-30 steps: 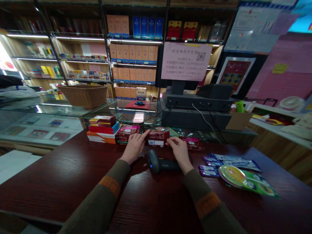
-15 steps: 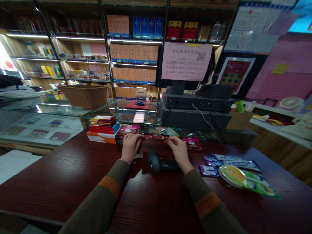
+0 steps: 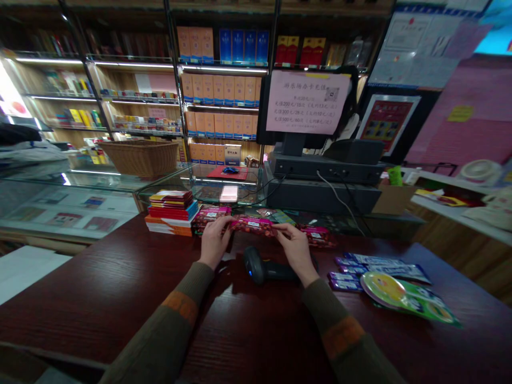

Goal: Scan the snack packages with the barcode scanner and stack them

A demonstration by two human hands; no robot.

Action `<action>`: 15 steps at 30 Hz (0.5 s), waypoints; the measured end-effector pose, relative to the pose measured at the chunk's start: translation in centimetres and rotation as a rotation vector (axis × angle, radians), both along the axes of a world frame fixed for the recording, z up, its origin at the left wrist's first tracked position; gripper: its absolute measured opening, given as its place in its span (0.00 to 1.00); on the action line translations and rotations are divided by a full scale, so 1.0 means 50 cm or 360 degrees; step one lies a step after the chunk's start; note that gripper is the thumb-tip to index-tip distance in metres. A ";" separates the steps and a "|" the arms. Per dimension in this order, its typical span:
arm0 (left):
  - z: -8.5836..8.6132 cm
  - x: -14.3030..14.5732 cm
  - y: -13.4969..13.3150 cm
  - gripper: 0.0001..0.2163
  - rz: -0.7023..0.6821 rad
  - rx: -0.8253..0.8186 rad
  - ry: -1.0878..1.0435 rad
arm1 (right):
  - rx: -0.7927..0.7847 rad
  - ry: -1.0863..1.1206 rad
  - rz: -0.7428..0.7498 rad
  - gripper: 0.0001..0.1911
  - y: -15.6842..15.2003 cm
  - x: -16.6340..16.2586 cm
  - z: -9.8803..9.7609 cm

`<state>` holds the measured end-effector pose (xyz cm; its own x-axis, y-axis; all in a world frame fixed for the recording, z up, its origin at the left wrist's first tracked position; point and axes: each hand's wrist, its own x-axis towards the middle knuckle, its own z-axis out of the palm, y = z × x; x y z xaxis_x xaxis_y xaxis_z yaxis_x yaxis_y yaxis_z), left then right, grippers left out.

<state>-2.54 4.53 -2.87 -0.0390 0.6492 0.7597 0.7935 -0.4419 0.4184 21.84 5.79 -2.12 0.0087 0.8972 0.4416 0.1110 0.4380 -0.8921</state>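
Between my two hands is a pink-and-dark-red snack packet (image 3: 253,225), its printed face with a white label tipped toward me. My left hand (image 3: 216,240) pinches its left end, and my right hand (image 3: 294,246) pinches the right end. Similar pink packets (image 3: 212,213) lie to the left, partly behind my left hand, and another such packet (image 3: 318,234) lies on the table just right of my right hand. Below the held packet rests a black barcode scanner (image 3: 260,266) with a small blue light; my right hand and wrist cover part of its handle.
A stack of boxes and booklets (image 3: 170,213) stands at the table's left back. Purple-and-blue packets (image 3: 380,266) and a green blister pack (image 3: 408,298) lie on the right. Behind are a glass counter (image 3: 200,184), a wicker basket (image 3: 140,157) and a till with monitor (image 3: 320,178).
The packet held in both hands has tilted so its pink front and label now show, where before only a thin edge was visible. My hands have barely moved.
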 end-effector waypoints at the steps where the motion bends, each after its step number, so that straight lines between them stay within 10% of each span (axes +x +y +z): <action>1: 0.000 0.001 0.000 0.09 -0.0009 -0.0028 -0.0063 | 0.0000 -0.0004 -0.0018 0.13 0.000 0.001 0.000; 15: 0.033 -0.002 -0.007 0.18 -0.0459 -0.0358 -0.0681 | 0.0014 -0.0127 -0.0089 0.13 0.032 0.000 -0.003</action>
<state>-2.62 4.20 -1.23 -0.1100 0.8232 0.5570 0.3927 -0.4788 0.7852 21.84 7.38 -2.29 0.0231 0.8922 0.4510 0.2058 0.4372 -0.8755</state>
